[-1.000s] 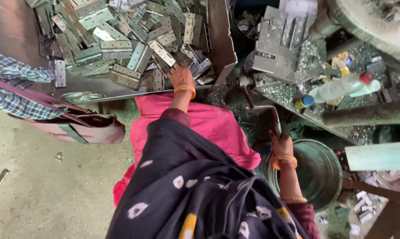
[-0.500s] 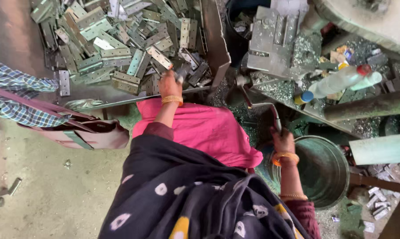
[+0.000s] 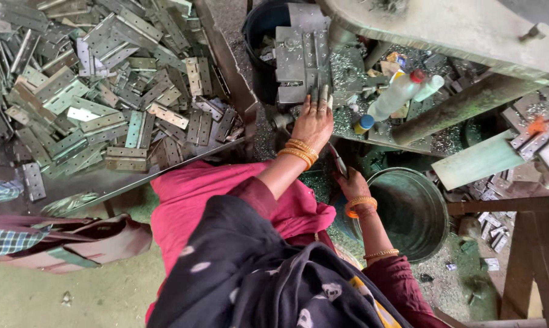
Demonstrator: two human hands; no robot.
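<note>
A big heap of grey metal hinge plates (image 3: pixel 110 97) fills a sloped tray at the upper left. My left hand (image 3: pixel 312 121) reaches to a grey metal die block (image 3: pixel 300 54) on the machine. Its fingers lie stretched over a flat hinge plate at the block's lower edge and hold it there. My right hand (image 3: pixel 354 186) is lower, beside a metal bucket (image 3: pixel 429 197), closed around a dark lever handle (image 3: pixel 337 160). Orange bangles circle both wrists. My pink and black clothing fills the lower middle.
Plastic bottles (image 3: pixel 402 91) lie among metal swarf on the machine bed. A black bin (image 3: pixel 263 27) stands behind the die block. Another person's checked sleeve (image 3: pixel 4 240) and a pink bag (image 3: pixel 92 243) are at the left. Wooden frame pieces (image 3: pixel 529 255) stand at the right.
My left hand left the hinge heap and moved right to the die block. My right hand stayed on the lever handle by the bucket.
</note>
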